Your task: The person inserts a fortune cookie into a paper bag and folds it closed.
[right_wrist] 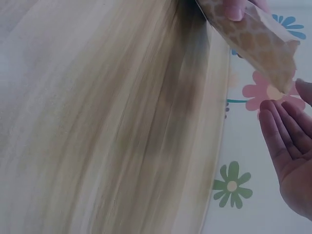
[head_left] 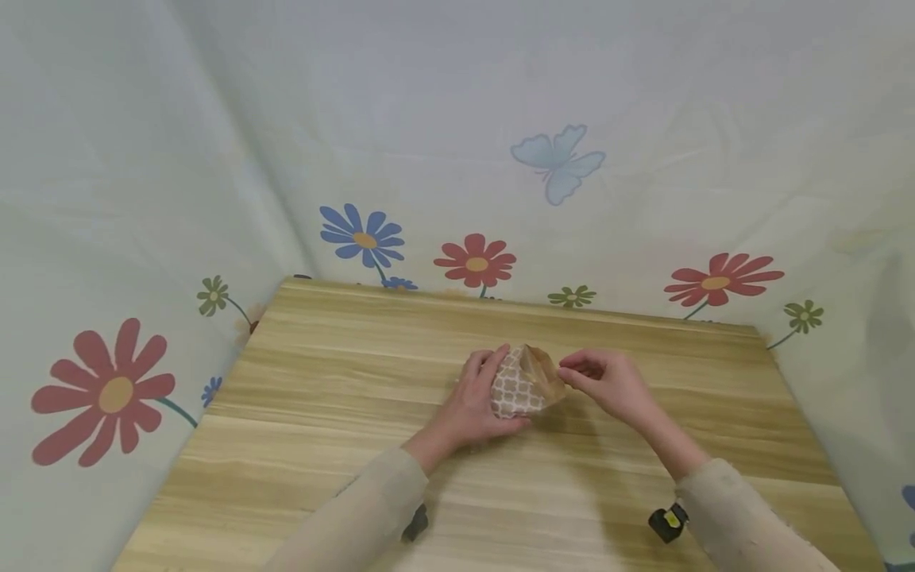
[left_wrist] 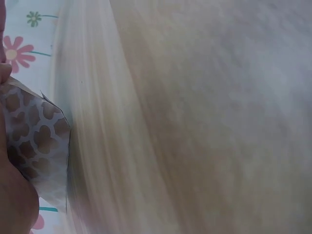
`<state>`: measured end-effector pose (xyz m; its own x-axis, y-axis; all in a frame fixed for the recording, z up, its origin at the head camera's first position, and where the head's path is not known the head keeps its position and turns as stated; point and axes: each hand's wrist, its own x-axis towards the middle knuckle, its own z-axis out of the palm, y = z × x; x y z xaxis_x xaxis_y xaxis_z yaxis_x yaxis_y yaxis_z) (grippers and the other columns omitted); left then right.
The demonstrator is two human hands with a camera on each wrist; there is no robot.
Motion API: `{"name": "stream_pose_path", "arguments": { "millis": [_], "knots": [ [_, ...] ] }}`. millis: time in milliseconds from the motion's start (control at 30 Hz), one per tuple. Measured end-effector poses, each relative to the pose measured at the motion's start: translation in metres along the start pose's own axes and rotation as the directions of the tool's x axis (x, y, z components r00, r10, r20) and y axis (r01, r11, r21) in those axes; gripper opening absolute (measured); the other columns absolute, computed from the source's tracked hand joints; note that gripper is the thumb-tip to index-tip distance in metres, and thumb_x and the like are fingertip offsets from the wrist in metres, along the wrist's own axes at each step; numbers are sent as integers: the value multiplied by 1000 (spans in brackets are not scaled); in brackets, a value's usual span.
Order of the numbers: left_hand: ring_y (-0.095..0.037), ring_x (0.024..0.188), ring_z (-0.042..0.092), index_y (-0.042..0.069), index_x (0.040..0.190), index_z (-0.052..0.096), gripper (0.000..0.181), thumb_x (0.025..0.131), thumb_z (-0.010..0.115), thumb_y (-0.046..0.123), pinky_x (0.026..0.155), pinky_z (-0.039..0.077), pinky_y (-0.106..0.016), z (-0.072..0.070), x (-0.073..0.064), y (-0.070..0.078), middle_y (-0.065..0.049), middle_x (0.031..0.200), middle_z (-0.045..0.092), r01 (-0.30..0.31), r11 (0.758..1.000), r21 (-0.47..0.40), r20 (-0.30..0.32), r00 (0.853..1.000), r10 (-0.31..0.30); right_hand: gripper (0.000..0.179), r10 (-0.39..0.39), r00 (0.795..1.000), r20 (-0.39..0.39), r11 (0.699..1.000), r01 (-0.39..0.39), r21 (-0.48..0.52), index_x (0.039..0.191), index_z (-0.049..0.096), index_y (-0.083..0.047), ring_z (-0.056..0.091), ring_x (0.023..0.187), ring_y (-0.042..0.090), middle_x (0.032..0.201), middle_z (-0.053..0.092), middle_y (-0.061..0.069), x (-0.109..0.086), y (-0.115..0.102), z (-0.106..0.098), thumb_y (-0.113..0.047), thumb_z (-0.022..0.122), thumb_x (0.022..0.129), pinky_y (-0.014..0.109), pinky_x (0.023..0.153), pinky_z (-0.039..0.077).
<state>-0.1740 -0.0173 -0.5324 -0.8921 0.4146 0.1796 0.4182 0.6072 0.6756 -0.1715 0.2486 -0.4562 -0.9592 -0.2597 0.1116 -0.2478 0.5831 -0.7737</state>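
Observation:
A small brown paper bag with a white lattice pattern is held over the table, its open mouth facing right and showing plain brown paper inside. My left hand grips it from the left, thumb along the near side and fingers over the far side. At the left wrist, the bag shows its patterned face, with only part of the hand in view. My right hand is beside the mouth. In the right wrist view, the fingers of this hand extend loosely just below the bag's corner, with a slight gap visible.
The wood-grain table stretches around both hands. Behind and beside it hangs a pale sheet printed with flowers and a butterfly. Small black devices sit under both sleeves.

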Motion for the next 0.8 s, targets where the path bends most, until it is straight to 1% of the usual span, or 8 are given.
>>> {"name": "stream_pose_path", "arguments": {
  "millis": [100,267,367,467,533,633,700,800],
  "knots": [
    [-23,134,48,26,171,22,123,75,94,54,114,47,-46,0,0,2,-8,157,35,4,1000,-6,-4,1000,-4,16,-4,999,32,1000,4,-5,107,80,-5,73,81,15,94,80,3,2,1,3,-19,79,99,27,71,60],
    [-23,134,49,26,171,21,123,76,94,53,114,48,-47,2,0,3,-9,157,35,-3,1000,-9,-18,1000,2,10,2,999,34,1000,-3,16,104,79,-3,72,79,15,90,78,4,7,-1,6,-12,78,99,26,69,59],
    [-23,134,49,26,171,20,126,74,94,56,114,48,-46,1,0,3,-9,158,35,-8,1000,-19,-20,1000,8,10,3,999,45,1000,-5,26,103,79,-2,71,78,15,89,78,5,9,-3,7,-11,77,99,25,68,58],
    [-23,137,47,26,172,18,130,72,94,61,114,48,-47,-3,0,2,-7,159,33,-6,999,-51,-17,1000,5,10,7,999,47,1000,-8,28,104,79,-2,70,79,14,90,78,5,11,-6,4,-11,76,100,25,68,57],
    [-25,141,45,24,172,19,130,73,93,63,115,46,-50,-8,0,2,-8,160,33,-8,997,-72,-26,1000,6,11,1,999,39,1000,-2,30,104,78,-2,70,78,15,90,78,6,13,-10,0,-12,76,101,25,67,56],
    [-27,146,42,22,171,20,122,79,88,62,117,43,-54,-18,2,2,-8,161,35,-10,996,-92,-39,999,6,11,-21,999,40,999,19,35,105,78,-2,70,79,16,92,78,7,15,-15,-6,-11,76,100,25,67,56],
    [-28,149,41,22,171,22,112,85,83,61,119,41,-55,-24,3,2,-9,163,37,-16,995,-98,-37,999,12,11,-34,998,54,999,32,35,105,78,-1,70,80,17,92,78,8,16,-17,-9,-11,76,100,25,68,57],
    [-26,149,43,22,170,28,96,94,73,60,119,41,-54,-32,7,1,-7,163,41,-15,990,-139,-22,1000,12,12,-40,996,79,999,37,36,106,78,-1,70,81,17,93,77,8,17,-18,-11,-11,77,99,25,69,57]
  ]
}}
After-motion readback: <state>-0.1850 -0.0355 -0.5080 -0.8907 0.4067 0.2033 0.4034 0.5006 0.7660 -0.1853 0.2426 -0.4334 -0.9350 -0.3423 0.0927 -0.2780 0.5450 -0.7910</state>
